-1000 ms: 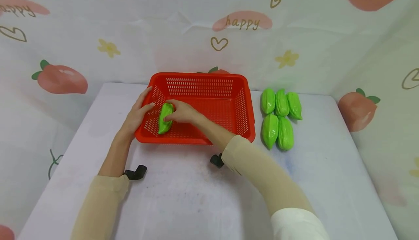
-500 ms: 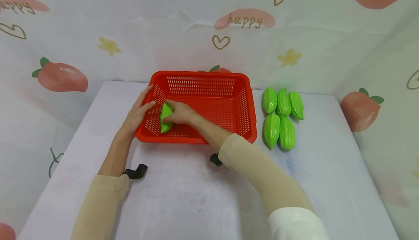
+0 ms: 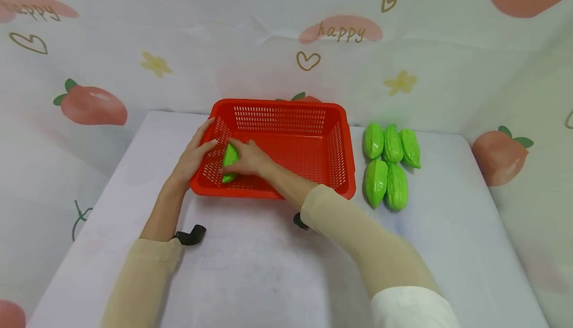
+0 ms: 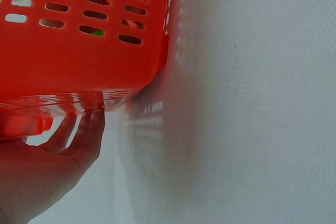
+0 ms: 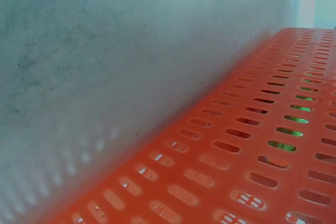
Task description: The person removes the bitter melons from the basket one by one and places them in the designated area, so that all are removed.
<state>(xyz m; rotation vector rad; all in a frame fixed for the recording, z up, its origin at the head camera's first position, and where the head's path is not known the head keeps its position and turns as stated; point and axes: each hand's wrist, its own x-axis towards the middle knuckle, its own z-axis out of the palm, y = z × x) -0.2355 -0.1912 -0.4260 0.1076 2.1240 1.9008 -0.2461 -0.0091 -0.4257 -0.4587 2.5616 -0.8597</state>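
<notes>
My right hand (image 3: 252,159) reaches into the red plastic basket (image 3: 273,194) and holds a green ribbed fruit (image 3: 230,158) near the basket's left wall. The fruit is glossy and lies lengthwise, its middle partly covered by the thumb and fingers. On the basket's left side, my left hand (image 3: 190,161) grips the rim, thumb over the edge and fingers along the outer wall. The left wrist view shows these fingers (image 4: 94,129) against the outside of the basket. In the right wrist view, only bits of green show through the slots; the right hand itself is hidden.
Several matching green fruits (image 3: 387,186) lie in two rows on the white table right of the basket. A patterned cloth (image 3: 264,69) hangs behind. A black wrist-worn piece (image 3: 191,235) shows by the left wrist, another (image 3: 300,221) under the right forearm.
The right hand has shifted slightly over the fruit, so less of it shows. The left hand stays on the basket rim. The head view has shifted a little.
</notes>
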